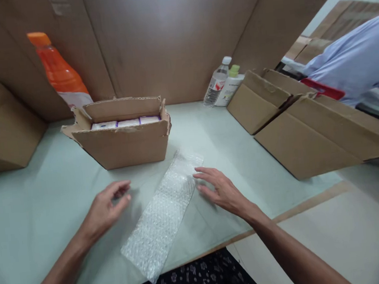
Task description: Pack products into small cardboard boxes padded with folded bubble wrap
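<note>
A long strip of bubble wrap (161, 211) lies slantwise on the pale green table top, its near end reaching the front edge. My left hand (110, 205) hovers to the left of it, thumb and fingers apart, with nothing held. On the other side, my right hand (219, 186) has its fingers spread close to the strip's upper right edge; whether they touch it I cannot tell. Just beyond the wrap stands an open cardboard box (125, 143) with ragged flaps. Three white packs with purple edges (128, 123) show inside it.
An orange bottle (60, 74) leans at the back left near a brown carton (3, 128). A clear bottle (216, 83) and a white bottle with a green cap (231, 86) stand at the back. Two open cartons (323, 133) line the right side, beside a person's blue sleeve (352, 55).
</note>
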